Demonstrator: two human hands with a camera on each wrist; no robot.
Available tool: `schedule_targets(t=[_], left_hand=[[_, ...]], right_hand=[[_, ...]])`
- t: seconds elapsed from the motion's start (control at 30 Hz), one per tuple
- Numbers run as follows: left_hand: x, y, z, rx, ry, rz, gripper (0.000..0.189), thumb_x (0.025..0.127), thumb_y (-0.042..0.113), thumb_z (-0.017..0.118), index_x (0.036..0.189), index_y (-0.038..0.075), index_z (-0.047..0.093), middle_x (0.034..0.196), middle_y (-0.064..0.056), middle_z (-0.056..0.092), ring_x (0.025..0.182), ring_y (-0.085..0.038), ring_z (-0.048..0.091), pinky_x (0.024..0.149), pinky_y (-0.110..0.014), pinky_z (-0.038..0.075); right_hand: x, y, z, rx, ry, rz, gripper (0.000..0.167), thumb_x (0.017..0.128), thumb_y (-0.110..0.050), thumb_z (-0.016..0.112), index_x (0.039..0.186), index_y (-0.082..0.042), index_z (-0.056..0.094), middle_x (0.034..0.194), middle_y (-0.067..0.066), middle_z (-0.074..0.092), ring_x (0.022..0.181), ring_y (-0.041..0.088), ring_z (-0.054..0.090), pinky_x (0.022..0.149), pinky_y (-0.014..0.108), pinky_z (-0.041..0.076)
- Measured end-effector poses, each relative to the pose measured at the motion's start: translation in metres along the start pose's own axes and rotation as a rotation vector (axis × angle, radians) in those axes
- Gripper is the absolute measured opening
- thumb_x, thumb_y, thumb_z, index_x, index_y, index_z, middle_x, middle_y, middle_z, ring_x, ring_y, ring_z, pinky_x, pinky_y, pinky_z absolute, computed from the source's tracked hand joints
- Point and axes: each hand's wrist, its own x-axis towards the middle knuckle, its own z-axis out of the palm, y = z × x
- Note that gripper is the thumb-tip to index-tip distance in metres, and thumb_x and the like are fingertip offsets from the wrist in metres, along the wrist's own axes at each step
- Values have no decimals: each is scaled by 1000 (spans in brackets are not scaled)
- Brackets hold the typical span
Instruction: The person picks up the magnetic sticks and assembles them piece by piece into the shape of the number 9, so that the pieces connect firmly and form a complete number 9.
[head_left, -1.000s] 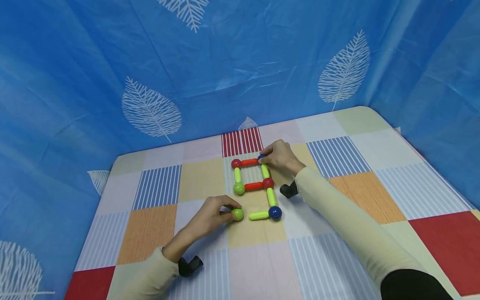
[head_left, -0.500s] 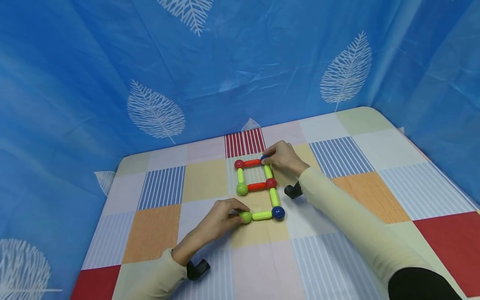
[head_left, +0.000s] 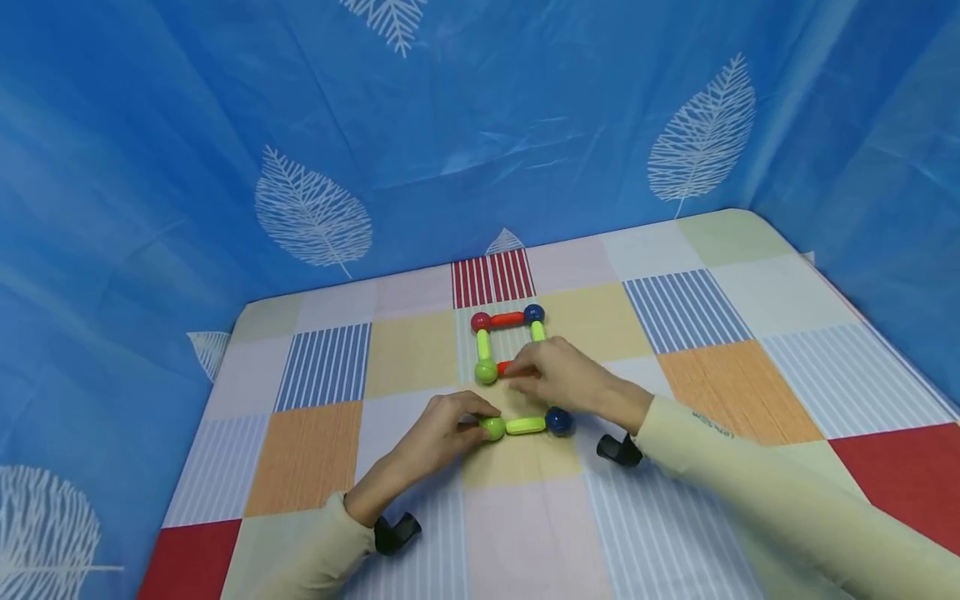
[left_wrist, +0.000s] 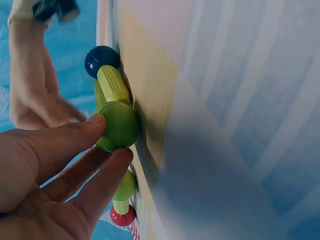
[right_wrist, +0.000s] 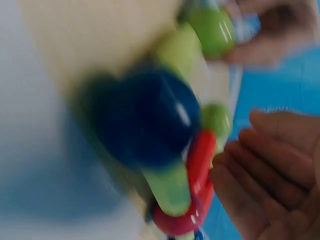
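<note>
My left hand pinches a green ball between thumb and fingers at the near left corner of a flat figure of balls and rods. A yellow-green rod runs from that ball to a dark blue ball. Over the right side of the figure hovers my right hand, its fingers extended and holding nothing in the right wrist view. Farther back are a second green ball, a red ball, a red rod and another blue ball. My right hand hides part of the figure's right side.
A patchwork cloth covers the table beneath the figure. Blue sheeting with white leaf prints rises behind the table and along both sides. Black wrist mounts hang below the sleeves.
The left hand brought its green ball right, against the end of the yellow-green rod. My right hand let go of the far blue ball and moved toward me, above the figure.
</note>
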Motion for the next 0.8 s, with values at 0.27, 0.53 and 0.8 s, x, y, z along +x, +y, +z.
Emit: schedule_targets(t=[0.27,0.53,0.8], left_hand=[[1,-4,0,15,37,40,22,84,-6,72,106,-1,73,104,-9,72,97,-21,67,82,-32,56],[-3,-6,1,-11,27,21,22,85,-5,72,106,-1,73,104,-9,72,97,-21,68,81,-29,56],[-5,-6,3,-19,9,70,22,87,-3,71,108,-2,73,107,-11,71,99,-23,68,82,-29,55]], right_hand=[[-22,-6,29,-106,-132,-119,18,82,-17,80,98,-11,77,91,-5,70,81,8,61,75,29,52],[-26,-5,34,-145,-101,-84,14,80,-16,81,94,-15,77,90,-9,70,83,4,61,77,31,52],[-26,-4,33,-64,-95,-75,18,80,-13,81,97,-12,76,94,-6,72,87,6,63,78,31,54]])
